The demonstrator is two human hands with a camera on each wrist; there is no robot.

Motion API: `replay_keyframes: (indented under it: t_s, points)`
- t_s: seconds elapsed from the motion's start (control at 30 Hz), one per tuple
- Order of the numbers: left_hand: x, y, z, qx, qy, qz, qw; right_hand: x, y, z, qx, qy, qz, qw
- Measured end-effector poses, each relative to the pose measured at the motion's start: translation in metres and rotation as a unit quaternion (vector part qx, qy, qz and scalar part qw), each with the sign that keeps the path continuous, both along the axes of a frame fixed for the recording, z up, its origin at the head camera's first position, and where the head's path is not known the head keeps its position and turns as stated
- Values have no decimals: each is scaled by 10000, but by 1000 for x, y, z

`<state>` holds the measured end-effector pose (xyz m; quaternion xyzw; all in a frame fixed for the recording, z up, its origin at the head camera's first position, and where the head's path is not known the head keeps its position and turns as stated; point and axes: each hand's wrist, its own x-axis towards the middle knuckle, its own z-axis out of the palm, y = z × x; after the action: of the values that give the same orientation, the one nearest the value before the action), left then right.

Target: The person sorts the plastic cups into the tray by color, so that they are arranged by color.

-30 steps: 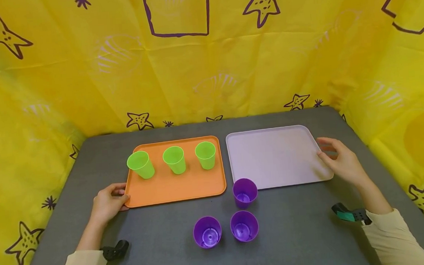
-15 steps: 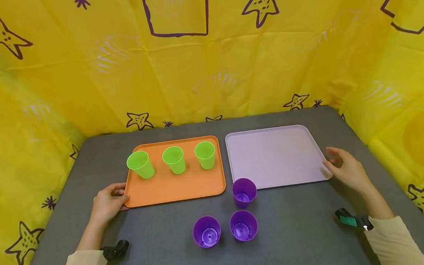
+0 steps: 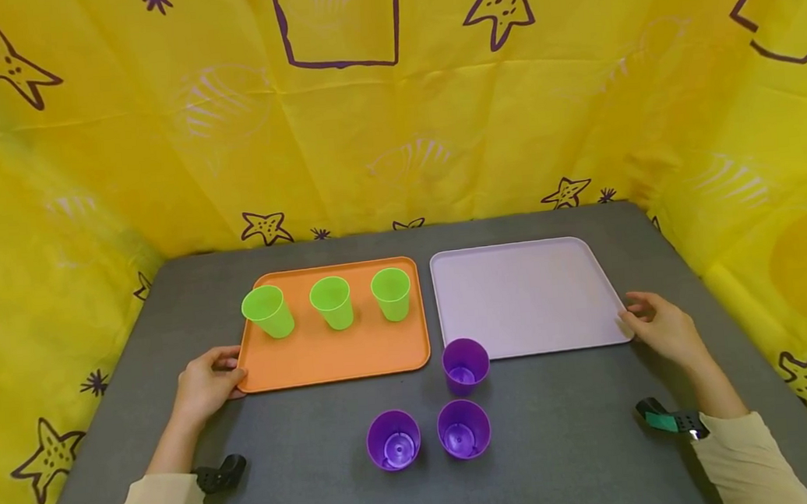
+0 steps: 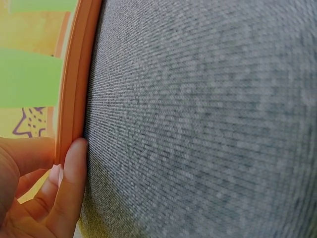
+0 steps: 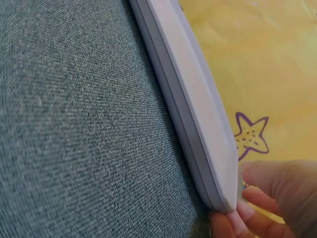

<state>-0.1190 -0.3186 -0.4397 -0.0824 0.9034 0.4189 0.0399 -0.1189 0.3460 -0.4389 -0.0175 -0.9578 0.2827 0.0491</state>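
In the head view, my left hand (image 3: pixel 205 384) pinches the near left corner of an orange tray (image 3: pixel 341 358); the left wrist view has the thumb above the rim and fingers below it. Three green cups (image 3: pixel 332 304) stand in a row on that tray. At the right, my right hand (image 3: pixel 667 331) holds the near right end of a pale lilac tray (image 3: pixel 526 298), thumb at the rim and fingertips by its underside in the right wrist view. Three purple cups stand upright near the trays: one (image 3: pixel 465 366) by the lilac tray's front left corner, two (image 3: pixel 394 440) closer to me.
Both trays lie side by side on a grey cloth-covered table (image 3: pixel 550 437), a narrow gap between them. Yellow patterned fabric (image 3: pixel 340 147) walls off the back and both sides. Each wrist wears a black strap (image 3: pixel 222 474).
My right hand has slid toward me along the lilac tray's right edge, and its fingers have closed in on the near corner. Left hand, trays and cups keep their places.
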Motion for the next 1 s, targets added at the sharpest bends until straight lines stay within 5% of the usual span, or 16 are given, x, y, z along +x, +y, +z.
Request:
replay_keyframes:
  t_s: [0.57,0.77,1.0]
  points:
    - [3,1,4,-119,124,-104,9998,0,-3,-2,-14,-358,-101,9993]
    - [11,2,10,-839,617,-55,9946,0,-4,-2,74,-366,-74,9993]
    - [23,14,30,-1338,1240,81,9832,-1,-3,-3,89,-453,-86,9989]
